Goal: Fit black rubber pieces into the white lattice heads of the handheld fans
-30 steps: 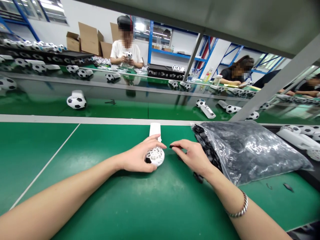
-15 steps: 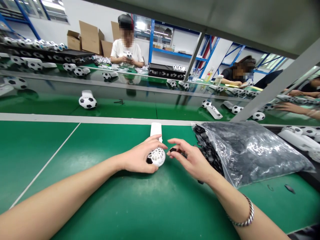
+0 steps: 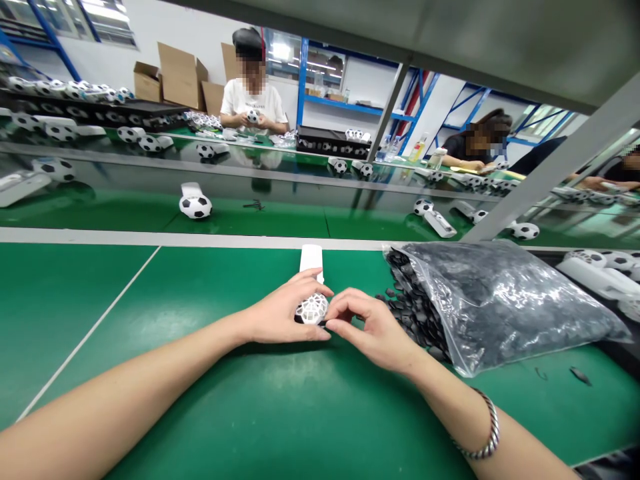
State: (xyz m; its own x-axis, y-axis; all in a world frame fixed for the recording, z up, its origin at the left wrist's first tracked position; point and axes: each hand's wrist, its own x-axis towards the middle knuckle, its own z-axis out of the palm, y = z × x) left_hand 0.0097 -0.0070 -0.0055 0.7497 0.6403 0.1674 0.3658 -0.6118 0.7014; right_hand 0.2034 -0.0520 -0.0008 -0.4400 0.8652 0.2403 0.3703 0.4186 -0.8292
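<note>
A white plastic piece with a soccer-ball head [image 3: 312, 309] and a flat white handle [image 3: 312, 259] lies on the green table, its handle pointing away from me. The head is an open lattice with a black patch at its left side. My left hand [image 3: 283, 308] curls around the head from the left, thumb in front and fingers behind. At the head's right side, my right hand [image 3: 373, 327] pinches a small black piece, mostly hidden by the fingertips, against the lattice. Loose black pieces [image 3: 417, 310] spill from a clear plastic bag [image 3: 520, 300] just right of that hand.
Beyond a pale rail [image 3: 150, 237] runs a green belt carrying finished-looking soccer-ball pieces [image 3: 195, 205]. A slanted grey post [image 3: 540, 157] rises at the right. More white pieces [image 3: 595, 277] lie at the right edge. Co-workers [image 3: 254, 100] sit across the belt.
My right hand has moved left with the black piece, from beside the ball head to touching its right side. Pieces on the near belt have shifted right. My left hand stays around the head.
</note>
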